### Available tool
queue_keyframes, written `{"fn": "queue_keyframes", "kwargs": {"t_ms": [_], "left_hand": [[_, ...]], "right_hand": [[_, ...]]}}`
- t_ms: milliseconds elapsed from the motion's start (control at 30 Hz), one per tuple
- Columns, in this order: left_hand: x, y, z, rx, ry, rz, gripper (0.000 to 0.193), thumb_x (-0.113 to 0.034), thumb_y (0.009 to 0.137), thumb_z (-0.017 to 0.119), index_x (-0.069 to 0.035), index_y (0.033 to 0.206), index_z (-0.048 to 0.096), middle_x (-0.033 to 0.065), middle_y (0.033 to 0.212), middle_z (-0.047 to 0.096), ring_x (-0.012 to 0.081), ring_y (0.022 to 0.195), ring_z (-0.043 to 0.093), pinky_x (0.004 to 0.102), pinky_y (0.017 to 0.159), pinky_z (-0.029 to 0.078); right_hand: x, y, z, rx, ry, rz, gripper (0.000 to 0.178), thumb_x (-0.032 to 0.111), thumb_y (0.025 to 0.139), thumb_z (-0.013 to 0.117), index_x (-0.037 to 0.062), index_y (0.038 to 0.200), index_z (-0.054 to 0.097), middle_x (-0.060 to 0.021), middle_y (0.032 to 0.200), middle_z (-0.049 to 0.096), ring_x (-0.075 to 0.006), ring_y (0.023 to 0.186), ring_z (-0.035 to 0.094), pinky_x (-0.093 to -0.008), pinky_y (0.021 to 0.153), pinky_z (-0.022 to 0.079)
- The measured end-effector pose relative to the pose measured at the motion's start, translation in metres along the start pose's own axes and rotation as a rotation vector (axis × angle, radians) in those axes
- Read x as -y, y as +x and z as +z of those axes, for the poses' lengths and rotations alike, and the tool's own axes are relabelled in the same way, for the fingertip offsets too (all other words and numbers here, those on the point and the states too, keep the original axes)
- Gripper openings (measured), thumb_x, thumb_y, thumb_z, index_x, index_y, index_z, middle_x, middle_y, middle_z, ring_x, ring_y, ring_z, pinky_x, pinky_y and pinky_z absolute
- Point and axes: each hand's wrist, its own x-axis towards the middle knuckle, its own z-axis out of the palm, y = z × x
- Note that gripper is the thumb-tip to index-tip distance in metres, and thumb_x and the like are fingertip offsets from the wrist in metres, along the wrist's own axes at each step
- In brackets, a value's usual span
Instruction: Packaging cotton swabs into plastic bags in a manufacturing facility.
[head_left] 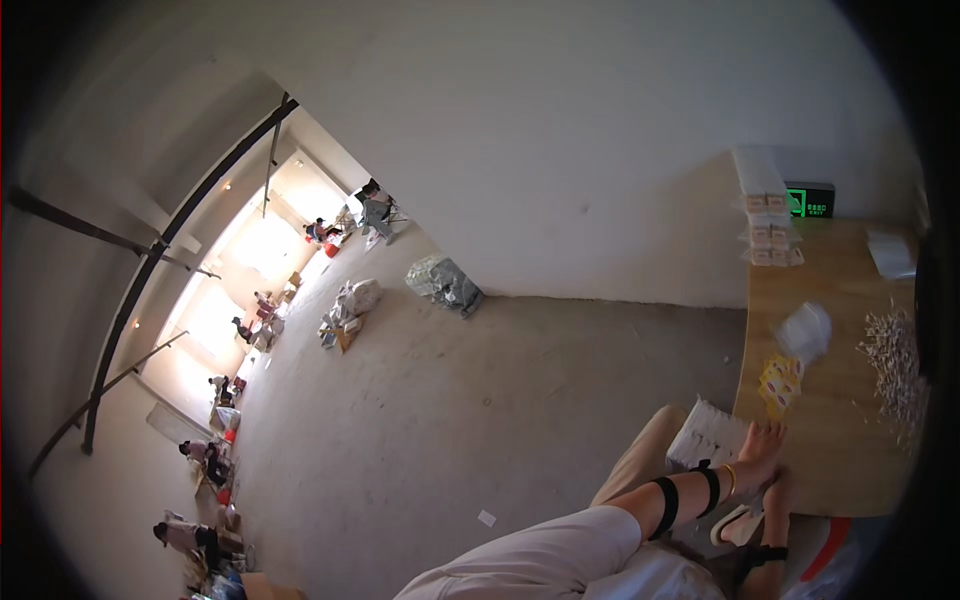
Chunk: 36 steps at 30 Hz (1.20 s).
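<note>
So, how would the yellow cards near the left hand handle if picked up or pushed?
The yellow cards look thin, so they're probably light and somewhat bendy. They seem to overlap, so a push would likely spread them. They lie flat on the table, so edges may be fiddly to catch.

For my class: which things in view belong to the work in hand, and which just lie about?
Likely in the work: yellow cards, clear bags, white pile, white bundle by left hand.

Seemingly just lying about: floor scrap, grey sack.
</note>
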Motion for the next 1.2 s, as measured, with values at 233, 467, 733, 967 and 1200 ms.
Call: {"fn": "queue_keyframes", "kwargs": {"t_ms": [233, 467, 733, 967, 1200], "left_hand": [[0.015, 0.000, -0.016, -0.116, -0.167, 0.018, 0.062, -0.012, 0.068, 0.069, 0.001, 0.124, 0.046, 0.0152, 0.119, 0.054, 0.0299, 0.118, 0.049, 0.0427, 0.097, 0.034], [0.029, -0.017, -0.074, -0.445, -0.777, -0.180, 0.038, -0.006, 0.080, 0.061, -0.004, 0.115, 0.045, 0.0150, 0.113, 0.055, 0.0307, 0.112, 0.053, 0.0396, 0.093, 0.037], [0.024, -0.035, -0.054, -0.531, -1.531, -0.243, 0.036, -0.006, 0.081, 0.066, -0.005, 0.110, 0.045, 0.0086, 0.100, 0.055, 0.0153, 0.090, 0.052, 0.0327, 0.083, 0.045], [0.047, -0.052, -0.094, -0.432, -1.221, -0.315, 0.027, -0.019, 0.082, 0.075, 0.000, 0.092, 0.060, 0.0049, 0.069, 0.059, 0.0101, 0.063, 0.050, 0.0303, 0.054, 0.043], [0.067, -0.038, -0.087, -0.135, -1.370, -0.280, 0.029, -0.023, 0.081, 0.076, 0.000, 0.092, 0.064, -0.0021, 0.067, 0.056, 0.0060, 0.060, 0.046, 0.0265, 0.050, 0.037]], "right_hand": [[0.040, -0.018, 0.002, -0.163, 0.020, -0.214, 0.013, 0.006, 0.087, 0.051, -0.0044, 0.095, 0.053, -0.0205, 0.084, 0.059, -0.0313, 0.074, 0.059, -0.0428, 0.067, 0.046], [0.157, -0.042, -0.049, -0.527, 0.032, -0.733, 0.006, 0.002, 0.094, 0.045, -0.0028, 0.097, 0.045, -0.0217, 0.090, 0.049, -0.0376, 0.084, 0.052, -0.0441, 0.072, 0.042], [0.222, -0.071, -0.099, -0.330, -0.116, -0.836, 0.007, 0.001, 0.091, 0.049, -0.0012, 0.098, 0.047, -0.0215, 0.091, 0.049, -0.0390, 0.085, 0.052, -0.0462, 0.073, 0.042], [0.245, -0.054, -0.098, -0.243, -0.120, -0.815, 0.008, 0.002, 0.084, 0.061, 0.0036, 0.090, 0.056, -0.0147, 0.087, 0.058, -0.0355, 0.079, 0.059, -0.0433, 0.068, 0.048], [0.238, -0.072, -0.137, -0.388, -0.033, -0.701, 0.008, 0.009, 0.084, 0.065, 0.0052, 0.091, 0.063, -0.0119, 0.086, 0.060, -0.0297, 0.084, 0.062, -0.0402, 0.069, 0.049]]}}
